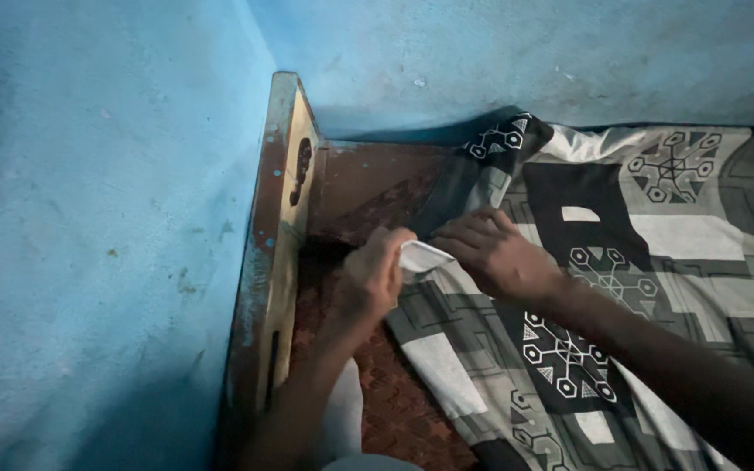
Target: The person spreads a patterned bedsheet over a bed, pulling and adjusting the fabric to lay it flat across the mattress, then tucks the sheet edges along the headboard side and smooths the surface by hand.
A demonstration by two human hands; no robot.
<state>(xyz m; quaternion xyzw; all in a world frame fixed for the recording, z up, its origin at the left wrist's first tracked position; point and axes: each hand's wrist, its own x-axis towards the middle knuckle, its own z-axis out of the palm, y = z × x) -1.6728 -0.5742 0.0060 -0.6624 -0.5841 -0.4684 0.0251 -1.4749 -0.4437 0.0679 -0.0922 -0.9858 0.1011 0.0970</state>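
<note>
The left hand (370,277) is curled shut on a folded edge of the patterned bedsheet (656,253) – a pale fold shows between its fingers – over the reddish-brown mattress (394,392). The right hand (495,253) lies just beside it, fingers loosely spread, pressing the sheet flat (gripping nothing). The sheet covers the mattress's right side, beside the wooden bed frame (277,227) against the blue wall (89,218)

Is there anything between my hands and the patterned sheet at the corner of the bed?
Nothing visible. The left hand already pinches the edge of the patterned sheet, and the right hand rests flat on it beside the wooden headboard.
</note>
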